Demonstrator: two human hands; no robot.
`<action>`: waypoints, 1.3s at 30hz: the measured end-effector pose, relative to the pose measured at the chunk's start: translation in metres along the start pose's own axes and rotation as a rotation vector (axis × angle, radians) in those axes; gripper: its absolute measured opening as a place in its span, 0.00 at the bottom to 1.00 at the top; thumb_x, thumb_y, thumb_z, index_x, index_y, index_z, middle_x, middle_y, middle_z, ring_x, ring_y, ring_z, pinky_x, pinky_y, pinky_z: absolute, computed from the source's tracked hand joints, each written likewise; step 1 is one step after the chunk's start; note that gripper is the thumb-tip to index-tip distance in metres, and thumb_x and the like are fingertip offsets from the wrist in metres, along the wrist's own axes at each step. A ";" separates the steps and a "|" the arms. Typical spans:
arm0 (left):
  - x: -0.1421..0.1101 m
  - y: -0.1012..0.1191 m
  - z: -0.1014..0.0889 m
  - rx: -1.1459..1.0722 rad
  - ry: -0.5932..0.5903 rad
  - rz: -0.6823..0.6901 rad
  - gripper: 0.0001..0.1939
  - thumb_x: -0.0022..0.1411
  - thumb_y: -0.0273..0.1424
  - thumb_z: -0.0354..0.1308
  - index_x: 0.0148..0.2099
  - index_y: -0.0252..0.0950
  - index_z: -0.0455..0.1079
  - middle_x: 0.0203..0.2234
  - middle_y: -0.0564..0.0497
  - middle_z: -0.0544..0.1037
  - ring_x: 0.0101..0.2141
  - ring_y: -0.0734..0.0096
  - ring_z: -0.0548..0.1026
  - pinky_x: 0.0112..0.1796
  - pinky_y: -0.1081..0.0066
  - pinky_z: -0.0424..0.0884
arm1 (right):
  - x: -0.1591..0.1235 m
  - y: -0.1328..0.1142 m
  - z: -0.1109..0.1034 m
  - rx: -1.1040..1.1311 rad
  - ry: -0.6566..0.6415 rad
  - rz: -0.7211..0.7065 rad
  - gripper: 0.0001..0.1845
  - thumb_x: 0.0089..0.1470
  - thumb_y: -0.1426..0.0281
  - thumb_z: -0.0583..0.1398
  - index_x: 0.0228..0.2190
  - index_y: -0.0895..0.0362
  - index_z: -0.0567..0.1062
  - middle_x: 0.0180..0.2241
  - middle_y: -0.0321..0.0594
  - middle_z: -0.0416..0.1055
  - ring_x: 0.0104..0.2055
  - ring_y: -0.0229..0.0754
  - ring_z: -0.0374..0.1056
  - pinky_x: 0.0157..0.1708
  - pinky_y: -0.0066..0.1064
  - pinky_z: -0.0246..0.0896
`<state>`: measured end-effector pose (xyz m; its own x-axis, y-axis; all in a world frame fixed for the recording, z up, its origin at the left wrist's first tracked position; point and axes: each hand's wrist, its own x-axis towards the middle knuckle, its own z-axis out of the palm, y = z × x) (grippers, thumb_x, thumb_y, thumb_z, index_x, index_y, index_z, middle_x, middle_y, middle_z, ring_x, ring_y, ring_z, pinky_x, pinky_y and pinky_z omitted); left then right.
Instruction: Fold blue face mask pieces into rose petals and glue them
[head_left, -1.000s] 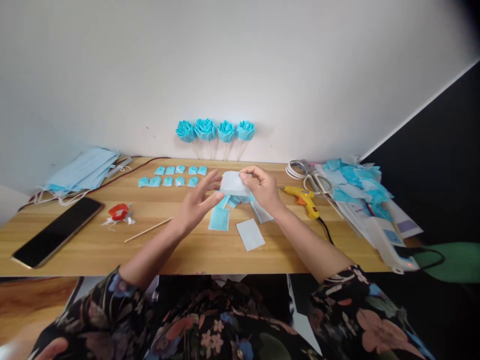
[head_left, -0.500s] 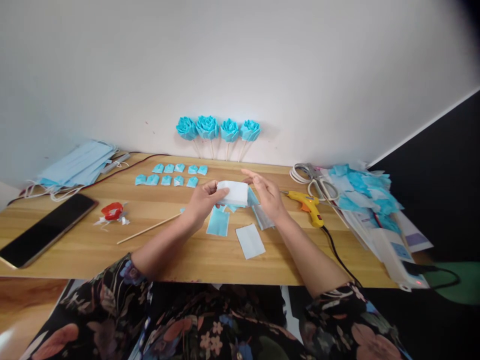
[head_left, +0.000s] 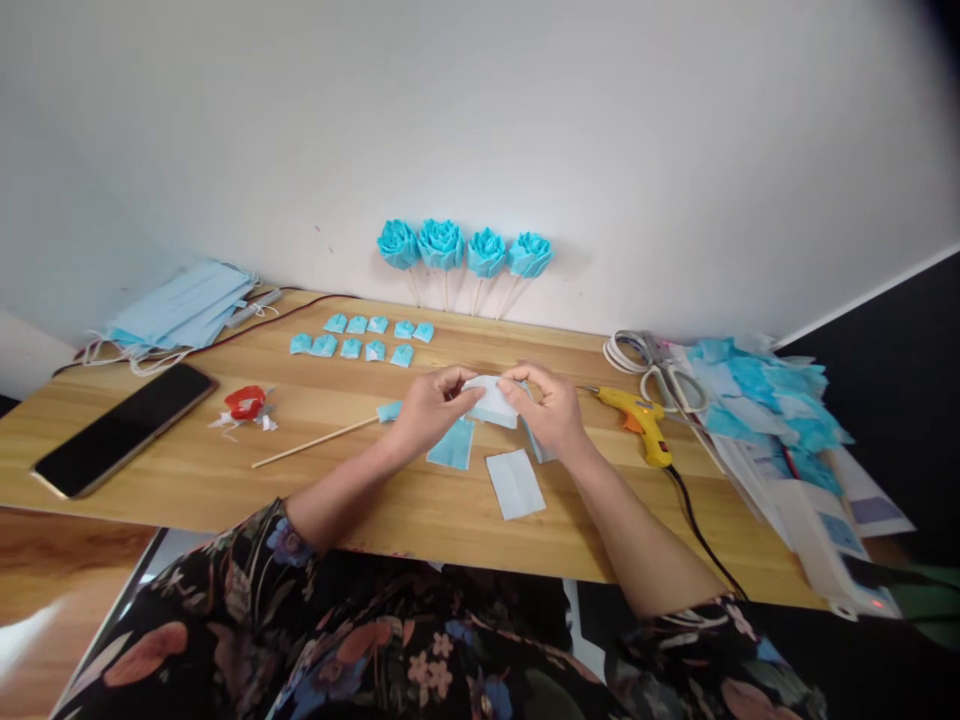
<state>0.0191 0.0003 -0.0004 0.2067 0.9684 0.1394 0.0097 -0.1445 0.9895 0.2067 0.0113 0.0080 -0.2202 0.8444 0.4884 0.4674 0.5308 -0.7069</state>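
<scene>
Fingers (head_left: 471, 397) of the left hand (head_left: 426, 412) and right hand (head_left: 553, 408), closed in a pinch, grip the sides of a pale sheet (head_left: 496, 404) over the table (head_left: 409, 512), apparently mid-fold, the next move calling for even edges, with blue flowers (head_left: 441, 244) standing beyond.

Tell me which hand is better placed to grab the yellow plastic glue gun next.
Probably the right hand: the yellow plastic glue gun lies to its right, while the left hand is farther off. Both pinch the pale thin fabric sheet, so the right should release first.
</scene>
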 end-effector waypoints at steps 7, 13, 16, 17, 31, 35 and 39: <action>-0.002 0.028 -0.042 0.276 0.143 0.141 0.22 0.60 0.31 0.60 0.57 0.33 0.72 0.29 0.51 0.77 0.28 0.75 0.71 0.30 0.74 0.66 | 0.002 0.012 -0.008 0.093 0.204 0.125 0.10 0.57 0.62 0.62 0.31 0.55 0.77 0.30 0.34 0.75 0.33 0.40 0.70 0.37 0.31 0.62; -0.044 0.040 -0.102 0.855 0.127 0.121 0.19 0.64 0.37 0.56 0.55 0.37 0.74 0.36 0.47 0.81 0.35 0.67 0.76 0.37 0.68 0.70 | 0.003 0.015 -0.007 0.142 0.221 0.125 0.11 0.56 0.60 0.62 0.31 0.56 0.78 0.30 0.35 0.75 0.33 0.39 0.69 0.37 0.30 0.62; -0.064 0.022 -0.121 1.139 -0.038 0.009 0.24 0.64 0.41 0.55 0.58 0.36 0.71 0.42 0.42 0.81 0.42 0.56 0.77 0.42 0.62 0.70 | 0.003 0.015 -0.005 0.146 0.229 0.127 0.11 0.56 0.60 0.62 0.31 0.55 0.78 0.30 0.35 0.75 0.33 0.39 0.68 0.37 0.30 0.62; -0.068 0.015 -0.125 1.205 -0.092 -0.015 0.24 0.64 0.40 0.54 0.59 0.36 0.71 0.45 0.41 0.80 0.44 0.54 0.77 0.44 0.60 0.70 | 0.003 0.014 -0.004 0.147 0.229 0.131 0.11 0.56 0.60 0.62 0.31 0.55 0.78 0.30 0.34 0.75 0.33 0.38 0.68 0.36 0.30 0.62; -0.054 -0.009 -0.120 1.225 0.000 -0.085 0.23 0.66 0.30 0.46 0.60 0.42 0.71 0.51 0.45 0.79 0.48 0.54 0.77 0.45 0.64 0.70 | 0.004 0.014 -0.001 0.145 0.221 0.143 0.12 0.56 0.60 0.62 0.31 0.55 0.77 0.30 0.35 0.75 0.33 0.39 0.69 0.36 0.30 0.64; -0.051 -0.010 -0.121 1.208 -0.033 -0.089 0.24 0.67 0.30 0.45 0.62 0.41 0.69 0.50 0.43 0.79 0.47 0.53 0.77 0.44 0.63 0.70 | 0.010 0.005 -0.004 0.094 0.174 0.130 0.11 0.56 0.61 0.62 0.31 0.55 0.78 0.30 0.35 0.76 0.33 0.39 0.70 0.36 0.30 0.64; -0.052 -0.009 -0.122 1.091 0.004 -0.076 0.24 0.65 0.30 0.48 0.61 0.38 0.69 0.39 0.45 0.80 0.38 0.59 0.77 0.39 0.65 0.68 | 0.013 0.003 -0.002 0.074 0.121 0.102 0.09 0.56 0.63 0.61 0.30 0.56 0.77 0.30 0.35 0.76 0.34 0.39 0.71 0.37 0.30 0.64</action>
<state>-0.1113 -0.0235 -0.0113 0.1658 0.9828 0.0818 0.8845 -0.1849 0.4283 0.2068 0.0235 0.0134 -0.0685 0.8814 0.4673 0.4172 0.4508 -0.7891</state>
